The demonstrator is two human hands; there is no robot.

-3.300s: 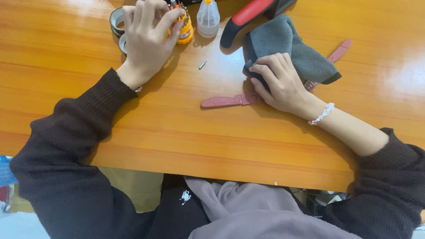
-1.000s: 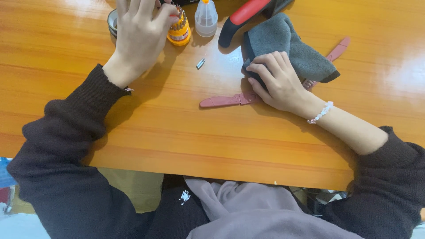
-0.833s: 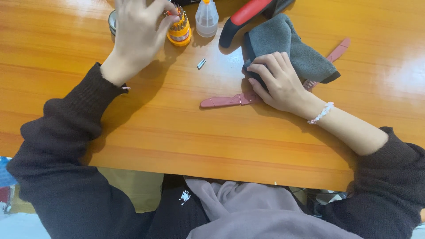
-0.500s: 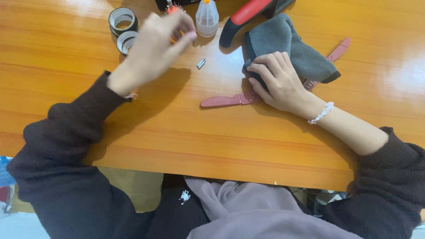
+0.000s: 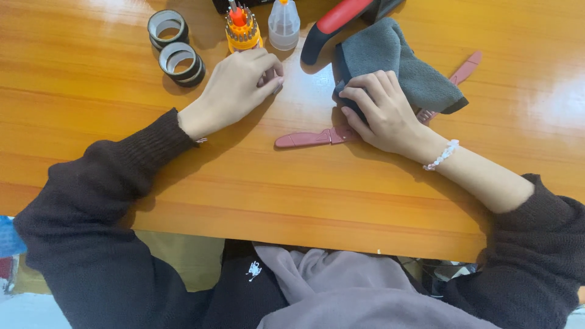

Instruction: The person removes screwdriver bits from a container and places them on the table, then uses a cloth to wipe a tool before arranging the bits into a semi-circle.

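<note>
Glossy orange wooden worktop (image 5: 256, 183): a grey cloth (image 5: 402, 64) is pinned near the far edge by the right hand (image 5: 381, 113), fingers curled together on it, over a pink strap (image 5: 311, 139). Left hand (image 5: 241, 85) is laid beside it, fingers bunched; whether anything is pinched cannot be told. Tape rolls (image 5: 177, 52), bit holder (image 5: 242, 29) and bottle (image 5: 284, 25) are seen behind.

One head-worn camera looks steeply down from above the person's lap, close over the near edge of the table (image 5: 292, 201), facing forward across it; both forearms enter from the lower corners.
</note>
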